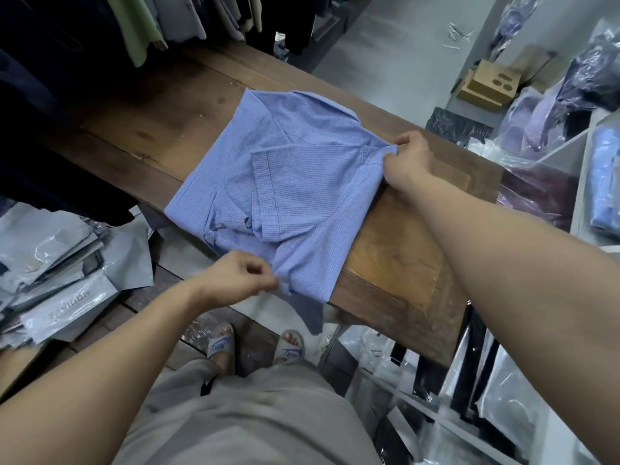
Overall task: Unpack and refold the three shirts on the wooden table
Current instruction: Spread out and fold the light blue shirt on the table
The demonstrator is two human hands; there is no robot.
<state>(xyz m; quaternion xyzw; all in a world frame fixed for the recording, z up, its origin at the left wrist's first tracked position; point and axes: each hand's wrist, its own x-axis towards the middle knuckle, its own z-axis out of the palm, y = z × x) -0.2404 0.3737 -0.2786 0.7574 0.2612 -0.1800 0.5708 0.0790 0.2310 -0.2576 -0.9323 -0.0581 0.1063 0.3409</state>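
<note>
You stand at the near end of the wooden tabletop, and one blue checked shirt lies on it, partly folded, with its sides turned in toward the middle. A short sleeve lies flat on top of the folded body. The collar end points away from you, and the lower hem hangs a little over the near edge of the tabletop.

Your left hand is at the near edge of the shirt. Its fingers are closed together, pinching the fabric at the hem corner. Your right hand is at the right side of the shirt, close to the shoulder, and here also the fingers are clamped on the cloth: the thumb and the other fingers hold a small fold of the fabric (the cloth wrinkles a little at this place). Both forearms are bare.

To the left of the tabletop, lower down, there is a heap of grey plastic bags, and one of them shows the word FASHION. On the right side you see white shelves with packed garments in clear plastic. Behind the tabletop, dark clothes hang in a row. Below, your feet in slippers stand on the floor, just beside the tabletop's near edge.
</note>
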